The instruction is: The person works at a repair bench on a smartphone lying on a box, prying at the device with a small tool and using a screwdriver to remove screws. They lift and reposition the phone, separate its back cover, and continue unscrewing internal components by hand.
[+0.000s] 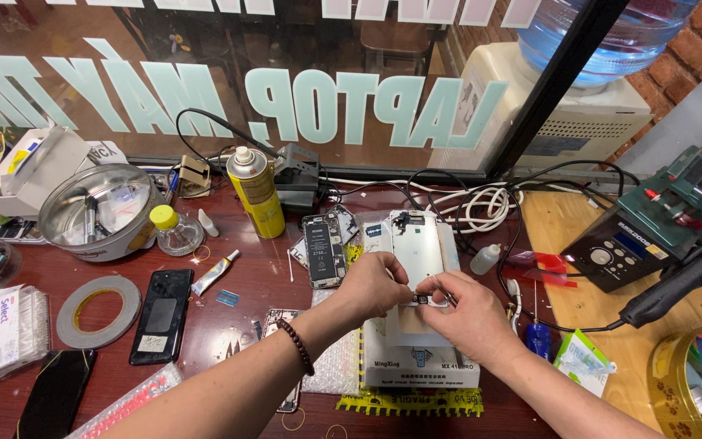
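Over on the far left, a shiny metal bowl sits on the dark red bench, with a small clear bottle with a yellow cap just beside it. Behind that stands a yellow spray can, upright, white nozzle on top. Closer in, a roll of grey tape lies flat, and next to it a black phone, face down. A small white tube rests tilted between phone and can. Across on the right, tangled white cables, a dark soldering station on pale wood, and a blue water jug up top behind the glass.
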